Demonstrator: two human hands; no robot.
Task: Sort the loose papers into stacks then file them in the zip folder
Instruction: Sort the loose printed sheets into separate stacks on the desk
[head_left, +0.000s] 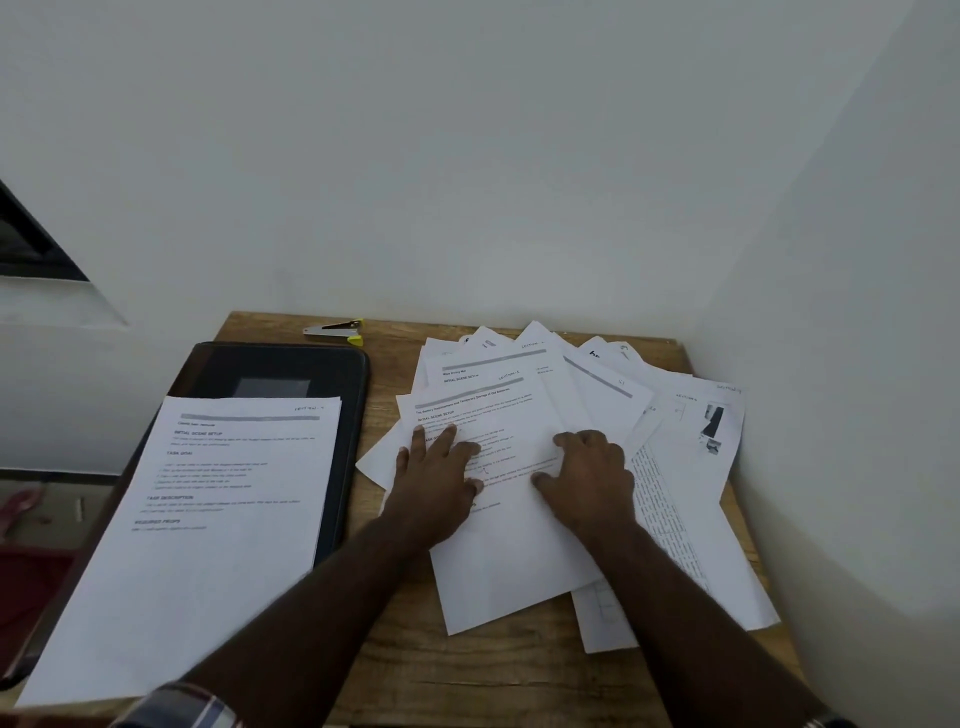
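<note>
A fanned pile of loose printed papers (597, 395) covers the right half of the wooden table (498, 665). My left hand (439, 475) lies flat with spread fingers on the top sheet (509, 561) of the pile. My right hand (589, 473) rests palm down on the same sheet, just to the right. On the left lies the black zip folder (291, 366), closed. A small stack of printed sheets (208, 519) lies on top of it and hangs over its near edge.
A small silver stapler with yellow tips (337, 330) lies at the table's back edge, behind the folder. White walls close in behind and to the right. A dark window frame (31, 239) is at far left.
</note>
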